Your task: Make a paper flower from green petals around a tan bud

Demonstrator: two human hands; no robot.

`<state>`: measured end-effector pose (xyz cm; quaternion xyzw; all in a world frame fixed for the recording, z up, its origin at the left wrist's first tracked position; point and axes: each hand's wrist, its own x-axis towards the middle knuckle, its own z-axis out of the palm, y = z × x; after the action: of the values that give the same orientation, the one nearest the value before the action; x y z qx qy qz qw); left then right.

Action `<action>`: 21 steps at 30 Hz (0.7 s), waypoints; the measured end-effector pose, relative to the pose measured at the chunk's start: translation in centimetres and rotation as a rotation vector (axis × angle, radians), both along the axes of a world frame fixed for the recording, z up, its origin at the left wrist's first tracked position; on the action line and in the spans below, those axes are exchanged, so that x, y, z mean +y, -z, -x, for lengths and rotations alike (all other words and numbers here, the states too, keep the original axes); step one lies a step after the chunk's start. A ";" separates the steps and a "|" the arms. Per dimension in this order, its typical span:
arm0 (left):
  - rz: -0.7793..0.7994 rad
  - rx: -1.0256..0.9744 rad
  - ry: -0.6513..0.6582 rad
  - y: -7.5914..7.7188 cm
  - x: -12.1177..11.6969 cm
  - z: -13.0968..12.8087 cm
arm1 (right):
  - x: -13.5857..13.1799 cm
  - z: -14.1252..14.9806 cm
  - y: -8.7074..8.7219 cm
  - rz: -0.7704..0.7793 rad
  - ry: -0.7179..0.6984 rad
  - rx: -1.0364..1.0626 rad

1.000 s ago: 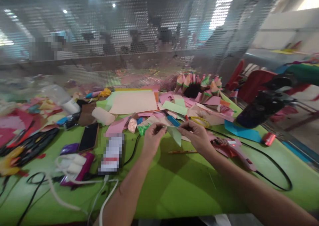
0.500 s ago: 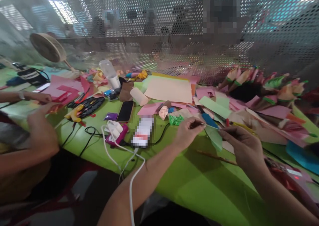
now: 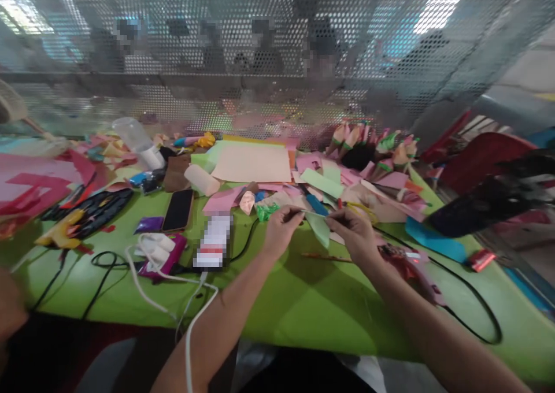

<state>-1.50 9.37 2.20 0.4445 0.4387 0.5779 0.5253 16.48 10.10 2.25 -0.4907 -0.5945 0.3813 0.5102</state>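
Both my hands hold a small light green paper piece [image 3: 319,229] just above the green table [image 3: 329,312]. My left hand [image 3: 281,232] pinches its left end. My right hand [image 3: 354,233] pinches its right end, fingers closed. The paper hangs down in a point between them. A thin brown stick [image 3: 326,258] lies on the table right under my hands. A pink glue gun [image 3: 410,264] rests just right of my right wrist.
Coloured paper sheets [image 3: 254,165] and paper flowers [image 3: 368,144] crowd the far side. A dark phone [image 3: 177,210], a white charger with cables [image 3: 158,251] and a black cord [image 3: 472,300] lie around. A perforated metal screen [image 3: 260,63] stands behind. Another person's arm [image 3: 8,309] shows at the left edge.
The view swung left and came back to the right. My hands keep the green paper between them, held in much the same way.
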 end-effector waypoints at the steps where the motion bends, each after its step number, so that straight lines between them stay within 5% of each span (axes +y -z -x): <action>1: -0.001 0.001 -0.005 -0.1 0.0 0.1 | 0.0 0.1 -0.1 0.003 -0.010 0.000; 21: -0.046 0.089 -0.026 0.4 0.7 1.1 | 0.2 0.5 0.2 0.012 -0.047 0.022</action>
<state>-2.59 10.06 1.84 0.4761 0.4539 0.5742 0.4874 16.01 10.26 2.04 -0.4755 -0.5980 0.4018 0.5048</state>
